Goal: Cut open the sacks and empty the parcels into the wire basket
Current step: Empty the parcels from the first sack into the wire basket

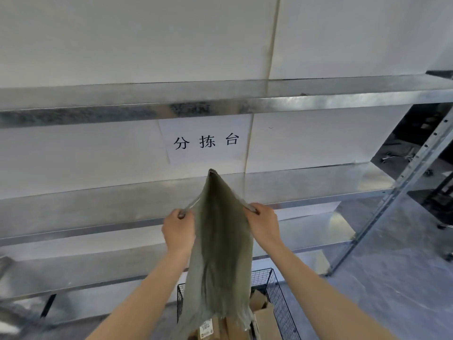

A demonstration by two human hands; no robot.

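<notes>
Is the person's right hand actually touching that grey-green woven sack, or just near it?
Touching. The head view shows the right hand with its fingers curled round a bunched corner of the grey-green woven sack, holding it up.

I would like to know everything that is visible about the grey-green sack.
The sack is grey-green, of woven-looking cloth, limp and nearly flat. It hangs lengthwise, rising to a peak at the top, with a frayed edge at the bottom. The left hand and the right hand grip its upper edges, one on each side. Its lower end hangs over the cardboard parcels in the wire basket.
</notes>
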